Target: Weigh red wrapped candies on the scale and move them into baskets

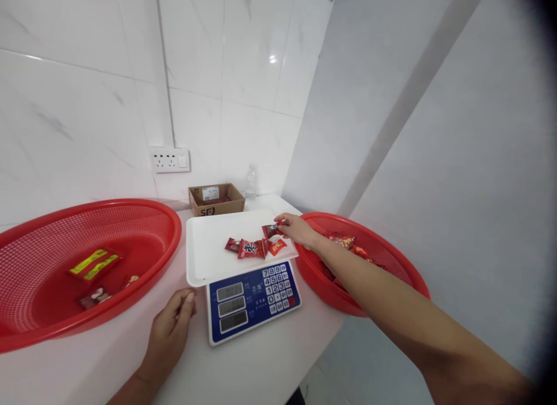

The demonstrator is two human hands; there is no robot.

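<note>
**A little red packet over the scale**

The right hand (298, 228) reaches out over the far right corner of the white tray (209, 248) that sits on top of the blue scale (252, 300). Its fingers (285, 223) pinch a small red snack packet (272, 230) by one end. The packet hangs just above the tray, right behind the other packets (252, 248) that lie there in a small bunch.

The left hand (169, 329) rests on the white worktop (261, 370), just beside the near left corner of the tray. Its fingers are loosely curled and hold nothing.

What could go wrong? The packet is close to the tray's edge, so I think it could slide off toward the right red basket (418, 283) if it drops from there. The right arm stretches across that basket, so it could bump the rim. The left hand is very near the tray, and a push on it could change the numbers on the scale.

The left red basket (176, 237) holds a few more packets, well apart from both hands.
</note>
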